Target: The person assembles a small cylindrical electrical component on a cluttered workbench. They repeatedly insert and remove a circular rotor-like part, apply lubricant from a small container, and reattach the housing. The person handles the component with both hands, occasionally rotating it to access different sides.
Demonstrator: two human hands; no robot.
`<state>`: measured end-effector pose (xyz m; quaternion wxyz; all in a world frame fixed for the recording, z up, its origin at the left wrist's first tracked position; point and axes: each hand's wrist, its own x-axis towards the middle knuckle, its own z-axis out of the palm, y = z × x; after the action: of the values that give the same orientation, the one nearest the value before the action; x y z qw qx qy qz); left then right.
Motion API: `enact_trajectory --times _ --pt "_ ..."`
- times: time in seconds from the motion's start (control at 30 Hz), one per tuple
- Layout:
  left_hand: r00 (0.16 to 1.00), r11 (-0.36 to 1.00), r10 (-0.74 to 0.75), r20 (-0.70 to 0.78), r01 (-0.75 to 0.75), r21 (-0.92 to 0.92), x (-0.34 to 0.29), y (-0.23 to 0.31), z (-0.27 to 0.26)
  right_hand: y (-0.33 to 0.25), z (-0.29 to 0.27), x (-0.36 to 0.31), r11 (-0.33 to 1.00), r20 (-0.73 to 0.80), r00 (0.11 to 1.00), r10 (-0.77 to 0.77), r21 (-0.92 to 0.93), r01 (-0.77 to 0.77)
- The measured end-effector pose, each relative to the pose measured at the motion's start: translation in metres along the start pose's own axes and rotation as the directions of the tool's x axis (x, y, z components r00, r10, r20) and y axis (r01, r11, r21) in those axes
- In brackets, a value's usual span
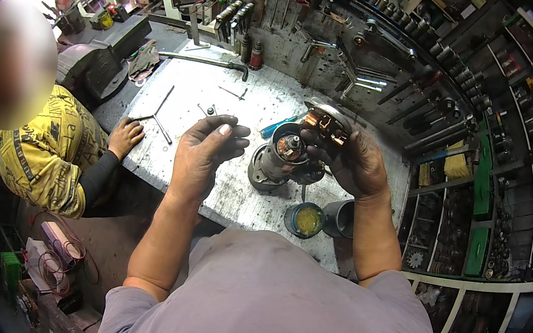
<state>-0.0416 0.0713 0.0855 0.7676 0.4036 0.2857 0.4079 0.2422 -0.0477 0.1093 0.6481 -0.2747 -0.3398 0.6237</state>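
Note:
In my right hand (363,162) is a round metal end cover (333,123), its underside fitted with copper-coloured brush parts. It is tilted above a starter motor (267,173) standing upright on the bench, and my fingers are close to the motor's side. The motor's top is uncovered, showing the armature (290,145) with copper windings and a shaft end. To the left of the motor, my left hand (205,149) hovers with loosely curled, parted fingers; nothing shows in it. Behind the motor lies a blue-handled tool (281,127).
A tin of yellowish grease (308,220) and a dark metal cylinder (340,217) stand near my right forearm. A three-armed wrench (156,115) and a long bar (206,61) lie on the bench (227,191). At left, a co-worker's hand (126,138) rests on the edge. Tool racks (388,45) line the back.

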Motion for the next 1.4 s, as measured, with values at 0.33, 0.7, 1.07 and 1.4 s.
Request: enact_trajectory --times 0.33,0.7,1.07,1.4 --pt "0.999 0.991 0.036 0.019 -0.039 0.130 -0.001 -0.012 0.004 0.019 0.016 -0.013 0.686 -0.055 0.935 -0.350 -0.695 0.216" --pt "0.917 0.855 0.261 0.303 -0.365 0.368 0.019 -0.028 0.044 0.037 0.016 -0.008 0.582 -0.080 0.935 -0.346 -0.800 0.147" --pt "0.953 0.837 0.222 0.204 -0.294 0.462 0.044 -0.008 0.082 0.021 0.013 0.005 0.667 -0.141 0.942 -0.306 -0.737 0.106" --pt "0.941 0.817 0.254 0.224 -0.333 0.472 0.055 -0.013 0.087 0.024 0.008 0.001 0.783 -0.240 0.936 -0.257 -0.620 0.056"
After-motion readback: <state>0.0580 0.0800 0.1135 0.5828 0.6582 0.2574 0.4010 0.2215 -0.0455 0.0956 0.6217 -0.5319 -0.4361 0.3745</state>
